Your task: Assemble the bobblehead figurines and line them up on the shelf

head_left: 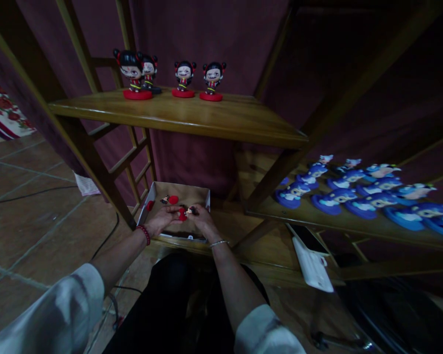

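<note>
Both my hands meet over a shallow white-edged cardboard box (190,191) on the low shelf. My left hand (163,219) is closed on a red round base (182,214). Fingers of my right hand (204,221) grip a small black-haired figurine (190,210), held right against that base; whether the two are joined I cannot tell. Behind the hands, a loose figurine (164,199) lies in the box beside a red disc (173,199). Another red piece (150,205) rests by the box's left wall.
Several black-haired figurines on round bases, one a red-based figurine (212,81), stand on the upper wooden shelf (184,115). Rows of blue figurines (371,201) fill the right shelf. Below them are a phone (308,239) and a white object (313,265). A shelf post (96,167) rises left.
</note>
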`<action>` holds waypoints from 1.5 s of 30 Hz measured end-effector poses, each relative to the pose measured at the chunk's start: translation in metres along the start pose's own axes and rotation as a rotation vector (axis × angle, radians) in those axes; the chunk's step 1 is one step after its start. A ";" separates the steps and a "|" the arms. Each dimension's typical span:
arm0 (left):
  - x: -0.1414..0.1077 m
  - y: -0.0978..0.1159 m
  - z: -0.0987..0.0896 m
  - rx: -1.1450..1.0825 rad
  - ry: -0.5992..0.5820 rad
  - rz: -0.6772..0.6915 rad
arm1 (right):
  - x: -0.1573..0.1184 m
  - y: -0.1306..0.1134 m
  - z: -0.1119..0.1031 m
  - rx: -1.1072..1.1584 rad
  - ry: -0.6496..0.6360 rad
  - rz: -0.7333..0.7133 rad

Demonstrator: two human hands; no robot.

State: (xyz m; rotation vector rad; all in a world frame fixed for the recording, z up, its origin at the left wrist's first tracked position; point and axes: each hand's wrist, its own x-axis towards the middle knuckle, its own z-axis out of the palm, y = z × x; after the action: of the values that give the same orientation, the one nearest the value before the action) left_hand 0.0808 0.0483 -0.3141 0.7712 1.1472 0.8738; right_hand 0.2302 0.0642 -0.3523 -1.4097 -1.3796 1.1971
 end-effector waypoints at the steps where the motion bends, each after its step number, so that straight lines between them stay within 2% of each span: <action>1: 0.000 0.000 0.000 0.001 -0.003 0.000 | 0.000 0.000 0.000 0.009 -0.005 -0.009; 12: -0.003 0.003 0.004 0.043 -0.007 0.013 | -0.002 -0.003 -0.004 0.045 -0.054 -0.041; 18: -0.004 0.006 0.006 0.073 0.007 -0.005 | -0.002 -0.003 -0.006 0.000 -0.085 -0.053; 26: -0.004 0.006 0.009 0.096 0.010 0.012 | -0.005 -0.007 -0.006 -0.111 -0.060 -0.071; 30: -0.004 0.005 0.010 0.094 0.033 -0.002 | -0.008 -0.010 -0.006 -0.204 -0.041 -0.094; 37: 0.001 -0.004 0.007 0.057 0.000 -0.068 | -0.015 -0.016 -0.005 -0.449 -0.038 -0.113; 41: 0.007 -0.006 0.007 0.094 -0.005 -0.111 | -0.016 -0.016 -0.004 -0.555 -0.048 -0.132; 45: 0.011 -0.008 0.012 0.175 0.041 -0.109 | -0.015 -0.015 -0.002 -0.678 -0.064 -0.127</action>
State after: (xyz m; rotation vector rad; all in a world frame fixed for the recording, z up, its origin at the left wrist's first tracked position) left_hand 0.0958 0.0538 -0.3233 0.8276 1.3023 0.7078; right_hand 0.2292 0.0502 -0.3359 -1.7013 -2.0022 0.7146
